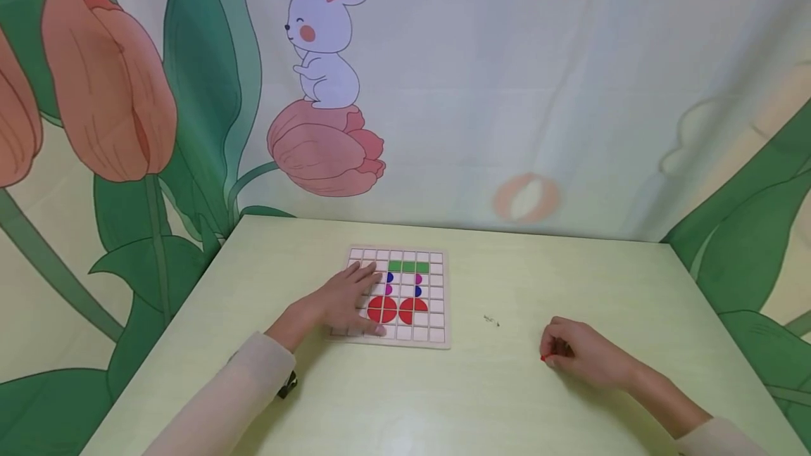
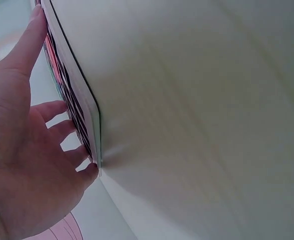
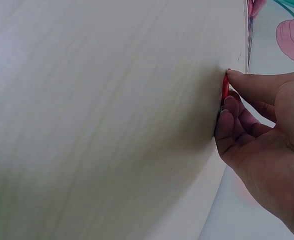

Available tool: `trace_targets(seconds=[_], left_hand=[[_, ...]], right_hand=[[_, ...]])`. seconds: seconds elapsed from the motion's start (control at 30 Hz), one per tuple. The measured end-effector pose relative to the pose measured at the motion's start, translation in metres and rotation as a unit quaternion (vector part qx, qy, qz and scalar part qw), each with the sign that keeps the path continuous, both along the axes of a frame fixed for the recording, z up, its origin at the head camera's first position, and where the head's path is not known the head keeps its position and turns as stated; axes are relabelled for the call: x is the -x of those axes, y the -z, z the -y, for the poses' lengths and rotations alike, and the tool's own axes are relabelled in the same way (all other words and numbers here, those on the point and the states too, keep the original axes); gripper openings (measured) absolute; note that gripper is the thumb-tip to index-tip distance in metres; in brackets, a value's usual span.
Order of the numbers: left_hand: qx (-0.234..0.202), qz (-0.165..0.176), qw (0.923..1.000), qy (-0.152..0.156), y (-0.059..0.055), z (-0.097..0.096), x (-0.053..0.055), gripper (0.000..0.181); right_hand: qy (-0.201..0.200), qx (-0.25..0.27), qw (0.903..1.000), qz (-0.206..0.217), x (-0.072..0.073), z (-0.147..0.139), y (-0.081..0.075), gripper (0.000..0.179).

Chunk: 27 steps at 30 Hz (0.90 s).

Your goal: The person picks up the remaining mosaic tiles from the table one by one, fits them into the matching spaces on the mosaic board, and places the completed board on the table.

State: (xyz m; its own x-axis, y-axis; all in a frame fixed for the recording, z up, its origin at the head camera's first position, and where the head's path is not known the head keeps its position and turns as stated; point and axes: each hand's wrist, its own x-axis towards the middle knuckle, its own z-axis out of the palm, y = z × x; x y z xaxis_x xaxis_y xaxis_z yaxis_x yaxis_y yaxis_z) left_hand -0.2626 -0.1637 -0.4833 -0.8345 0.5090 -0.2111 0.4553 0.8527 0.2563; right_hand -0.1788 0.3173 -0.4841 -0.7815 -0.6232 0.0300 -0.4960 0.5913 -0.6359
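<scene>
A square grid board point(image 1: 437, 335) with white cells lies on the table. My left hand point(image 1: 345, 301) rests spread over its left side, covering some cells; in the left wrist view the fingertips touch the board's surface. Green squares point(image 1: 408, 267) form a row near the board's top. Below are small blue and magenta half-round pieces point(image 1: 419, 279). Lower down, red quarter pieces make a full disc point(image 1: 382, 309) and, beside it, a three-quarter disc point(image 1: 412, 308). To the right of the board, my right hand point(image 1: 586, 354) pinches a small red piece point(image 3: 225, 87) between thumb and fingers, close to the tabletop.
The pale wooden table point(image 1: 481, 407) stretches around the board. A small dark mark point(image 1: 491, 320) shows on it between the board and the right hand. Behind hangs a printed curtain point(image 1: 507, 90) with a rabbit and tulips.
</scene>
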Motion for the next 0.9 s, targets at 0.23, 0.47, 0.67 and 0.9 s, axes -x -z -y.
trace_targets(seconds=[0.23,0.47,0.67,0.9], left_hand=[[-0.001,-0.006,1.0,0.001,0.003,0.0,0.001,0.116],[-0.002,0.003,0.9999,-0.01,0.002,0.002,0.0,0.118],[-0.007,-0.002,0.9999,-0.006,0.001,0.003,-0.001,0.116],[-0.007,-0.001,1.0,-0.005,0.003,0.002,-0.002,0.117]], right_hand=[[0.043,-0.011,0.999,-0.002,0.0,-0.001,-0.005,0.019],[0.028,-0.018,0.9994,-0.007,-0.001,0.001,-0.011,0.029],[0.015,0.005,0.9998,-0.013,-0.003,0.008,-0.002,0.028],[0.036,0.025,0.999,-0.009,-0.005,0.009,0.009,0.023]])
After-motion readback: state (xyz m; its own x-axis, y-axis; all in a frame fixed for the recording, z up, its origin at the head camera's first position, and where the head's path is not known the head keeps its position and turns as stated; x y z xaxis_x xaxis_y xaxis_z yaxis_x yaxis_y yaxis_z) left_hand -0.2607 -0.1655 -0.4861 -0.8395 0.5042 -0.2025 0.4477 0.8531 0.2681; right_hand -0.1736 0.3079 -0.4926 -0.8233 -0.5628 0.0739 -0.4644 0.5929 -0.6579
